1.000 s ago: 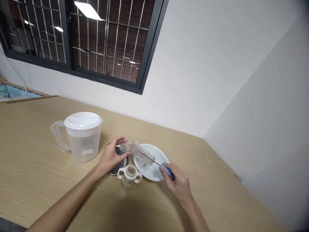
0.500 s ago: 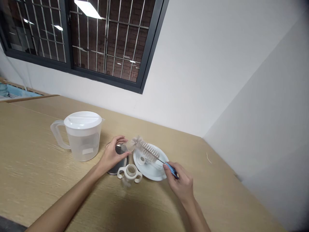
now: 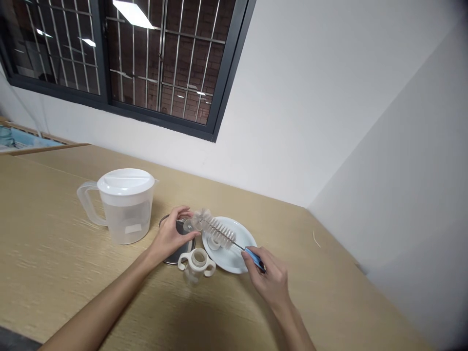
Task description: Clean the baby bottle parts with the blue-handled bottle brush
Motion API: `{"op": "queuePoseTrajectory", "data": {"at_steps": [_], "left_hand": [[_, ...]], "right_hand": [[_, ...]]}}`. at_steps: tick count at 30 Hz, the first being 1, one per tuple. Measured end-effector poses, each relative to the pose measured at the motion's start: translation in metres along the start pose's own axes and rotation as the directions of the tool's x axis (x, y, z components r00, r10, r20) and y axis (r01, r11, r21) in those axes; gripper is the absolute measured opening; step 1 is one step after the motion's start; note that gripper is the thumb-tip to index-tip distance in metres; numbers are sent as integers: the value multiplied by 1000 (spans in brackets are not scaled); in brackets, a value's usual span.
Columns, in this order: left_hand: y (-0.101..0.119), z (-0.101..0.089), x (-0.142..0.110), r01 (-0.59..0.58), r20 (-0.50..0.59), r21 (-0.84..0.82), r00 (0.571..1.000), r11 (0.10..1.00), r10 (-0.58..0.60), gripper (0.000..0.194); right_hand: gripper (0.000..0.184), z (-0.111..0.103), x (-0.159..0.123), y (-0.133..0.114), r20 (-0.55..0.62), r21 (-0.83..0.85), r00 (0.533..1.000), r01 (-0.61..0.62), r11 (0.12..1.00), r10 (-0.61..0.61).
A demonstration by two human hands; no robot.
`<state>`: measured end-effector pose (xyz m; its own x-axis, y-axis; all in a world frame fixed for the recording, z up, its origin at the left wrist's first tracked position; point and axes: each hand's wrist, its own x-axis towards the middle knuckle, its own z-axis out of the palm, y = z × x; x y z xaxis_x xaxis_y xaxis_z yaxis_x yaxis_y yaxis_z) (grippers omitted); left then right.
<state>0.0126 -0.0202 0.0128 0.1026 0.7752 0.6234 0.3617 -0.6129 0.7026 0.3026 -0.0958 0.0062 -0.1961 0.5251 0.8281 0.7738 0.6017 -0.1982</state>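
My right hand (image 3: 268,275) is closed around the blue handle of a bottle brush (image 3: 221,234), whose white bristles point up and left. Between the thumb and fingers of my left hand (image 3: 173,235) is a small clear plastic piece that looks like a bottle cap (image 3: 187,224). The brush tip is at its mouth; how far inside it sits is hard to tell. Under the brush lies a white plate (image 3: 234,264) with a small white ring-shaped part (image 3: 213,243) on it. A clear baby bottle (image 3: 193,273) with a cream two-handled collar stands open-topped in front.
A lidded translucent pitcher (image 3: 126,214) stands to the left, with its handle facing left. A round dark metal tray or lid (image 3: 171,258) lies under my left hand. Behind the wooden table (image 3: 329,292) are a white wall and a barred window (image 3: 161,58).
My right hand has moved the brush slightly left, bringing its bristles to the clear cap. The left hand has barely moved and keeps its hold.
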Motion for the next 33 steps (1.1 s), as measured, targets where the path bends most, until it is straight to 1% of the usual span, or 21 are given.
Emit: {"op": "queuePoseTrajectory", "data": {"at_steps": [6, 14, 23, 29, 33], "left_hand": [[0, -1, -1, 8, 15, 7, 1000, 1000, -9, 65], [-2, 0, 0, 12, 24, 16, 1000, 1000, -12, 66], [-3, 0, -1, 23, 26, 13, 999, 1000, -23, 67], [-3, 0, 0, 33, -1, 2, 999, 999, -33, 67], [-2, 0, -1, 12, 27, 12, 1000, 1000, -12, 67]], "right_hand": [[11, 0, 0, -1, 2, -8, 1000, -18, 1000, 18], [9, -1, 0, 1, -31, -25, 999, -14, 1000, 14], [9, 0, 1, 3, -24, -31, 1000, -3, 1000, 2], [9, -1, 1, 2, 12, -26, 1000, 10, 1000, -9], [10, -1, 0, 2, 0, -19, 1000, 6, 1000, -6]]}}
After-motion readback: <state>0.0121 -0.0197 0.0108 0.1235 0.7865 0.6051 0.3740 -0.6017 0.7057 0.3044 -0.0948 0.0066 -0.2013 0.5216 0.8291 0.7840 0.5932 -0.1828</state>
